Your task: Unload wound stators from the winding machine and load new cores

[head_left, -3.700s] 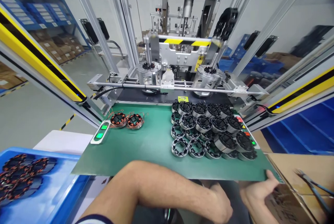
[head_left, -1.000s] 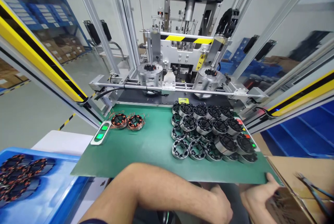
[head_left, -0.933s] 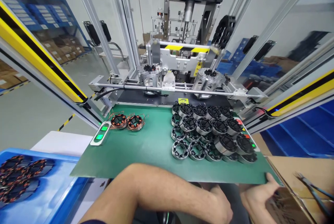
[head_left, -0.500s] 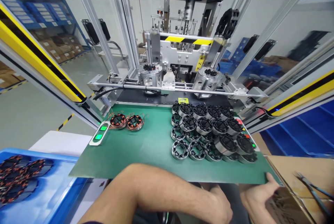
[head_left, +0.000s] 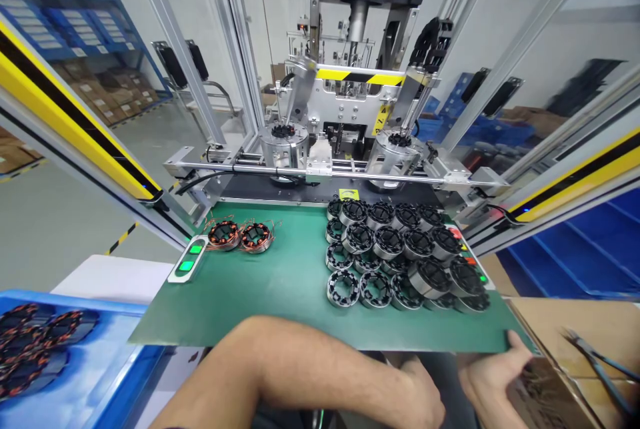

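Observation:
My left forearm reaches across below the front edge of the green tabletop [head_left: 295,289]. At its end, my left hand [head_left: 423,392] is bent downward beneath that edge, its fingers hidden from view. Farther right, my right hand [head_left: 495,375] is at the tabletop's front right corner. Its thumb lies over the edge while the other fingers are out of sight below. Bare stator cores [head_left: 375,289] stand in rows on the right of the tabletop, some stacked. Two copper-wound stators [head_left: 256,237] with loose wire ends lie at the back left.
Behind the tabletop is a machine with two metal cylinder fixtures [head_left: 284,149] and a crossbar [head_left: 345,177]. A green-lit button panel [head_left: 188,259] sits at left. A blue tray [head_left: 95,375] holds wound stators. Pliers [head_left: 597,362] lie on a cardboard box [head_left: 555,319] at right.
The plate-like arms above the two fixtures have changed their tilt, the left one most clearly. My hands keep their places, and the camera view has shifted slightly.

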### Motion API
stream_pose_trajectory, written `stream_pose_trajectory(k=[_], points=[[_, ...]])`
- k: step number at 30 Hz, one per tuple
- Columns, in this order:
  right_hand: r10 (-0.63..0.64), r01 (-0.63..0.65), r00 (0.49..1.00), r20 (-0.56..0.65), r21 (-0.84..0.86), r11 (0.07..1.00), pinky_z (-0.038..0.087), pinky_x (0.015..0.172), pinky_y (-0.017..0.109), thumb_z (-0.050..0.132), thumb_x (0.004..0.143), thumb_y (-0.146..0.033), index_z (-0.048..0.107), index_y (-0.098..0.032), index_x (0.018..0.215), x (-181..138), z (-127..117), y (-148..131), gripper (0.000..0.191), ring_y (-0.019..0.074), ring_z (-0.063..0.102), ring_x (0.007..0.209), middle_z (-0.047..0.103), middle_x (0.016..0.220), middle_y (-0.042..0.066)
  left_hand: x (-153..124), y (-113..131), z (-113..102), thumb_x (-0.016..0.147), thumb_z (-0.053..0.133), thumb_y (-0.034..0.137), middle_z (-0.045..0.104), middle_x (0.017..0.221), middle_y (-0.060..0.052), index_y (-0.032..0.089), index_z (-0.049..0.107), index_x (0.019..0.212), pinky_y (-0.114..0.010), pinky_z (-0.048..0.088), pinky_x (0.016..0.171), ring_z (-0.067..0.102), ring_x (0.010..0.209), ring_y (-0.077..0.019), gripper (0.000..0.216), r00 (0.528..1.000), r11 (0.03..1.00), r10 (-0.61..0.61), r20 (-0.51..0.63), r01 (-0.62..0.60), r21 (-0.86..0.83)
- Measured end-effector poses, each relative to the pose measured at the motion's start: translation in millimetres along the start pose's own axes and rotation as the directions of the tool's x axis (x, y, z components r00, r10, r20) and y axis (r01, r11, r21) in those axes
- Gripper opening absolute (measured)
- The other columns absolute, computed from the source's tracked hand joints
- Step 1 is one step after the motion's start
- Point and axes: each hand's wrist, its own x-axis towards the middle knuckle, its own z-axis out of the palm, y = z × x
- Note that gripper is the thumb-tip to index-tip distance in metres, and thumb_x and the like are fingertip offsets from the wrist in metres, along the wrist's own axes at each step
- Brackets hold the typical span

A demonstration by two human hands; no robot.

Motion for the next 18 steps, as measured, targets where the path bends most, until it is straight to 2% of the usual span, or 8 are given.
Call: stream_pose_trajectory(k=[5, 10, 14, 18], points=[[-0.004, 0.004, 1.0, 0.015, -0.018, 1.0, 0.079, 0.089, 0.045, 0.077, 0.062, -0.045, 0.059, -0.029, 0.086, -4.0, 3.7, -2.0, 0.034, 0.0339, 0.076, 0.129, 0.08, 0.117, 0.009, -1.7, -0.5, -7.6, 0.064, 0.093, 0.021, 0.089, 0.09, -0.011, 0.038, 0.088, 0.068, -0.046, 0.061, 0.067, 0.073, 0.071, -0.0275, 0.018, 0.999, 0.999, -0.013, 0.042, 0.011, 0.045], [-0.008, 0.008, 1.0, 0.023, 0.0, 1.0, 0.078, 0.094, 0.046, 0.079, 0.06, -0.042, 0.06, -0.028, 0.087, -7.4, 6.5, -3.5, 0.036, 0.0348, 0.076, 0.13, 0.08, 0.117, 0.011, -3.1, -2.0, -9.7, 0.064, 0.094, 0.02, 0.089, 0.095, -0.011, 0.038, 0.088, 0.067, -0.046, 0.062, 0.071, 0.078, 0.078, -0.0272, 0.019, 0.996, 0.995, -0.087, -0.014, 0.086, -0.05], [-0.018, 0.018, 1.0, 0.012, 0.005, 1.0, 0.078, 0.091, 0.046, 0.081, 0.06, -0.043, 0.061, -0.028, 0.086, -6.1, 5.9, -2.7, 0.036, 0.0352, 0.075, 0.129, 0.08, 0.115, 0.011, -6.0, -2.9, -13.9, 0.065, 0.092, 0.02, 0.086, 0.084, -0.01, 0.035, 0.085, 0.062, -0.046, 0.061, 0.067, 0.069, 0.065, -0.0247, 0.016, 1.0, 1.0, -0.024, 0.007, 0.024, 0.004], [-0.013, 0.014, 0.999, 0.031, -0.015, 1.0, 0.079, 0.087, 0.045, 0.079, 0.061, -0.044, 0.062, -0.028, 0.085, -7.7, 6.2, -3.2, 0.034, 0.0356, 0.076, 0.129, 0.08, 0.12, 0.012, -8.9, -3.2, -19.1, 0.059, 0.095, 0.02, 0.082, 0.074, -0.009, 0.032, 0.077, 0.049, -0.042, 0.054, 0.062, 0.06, 0.056, -0.0198, 0.024, 0.994, 0.998, -0.068, -0.083, 0.067, -0.022]])
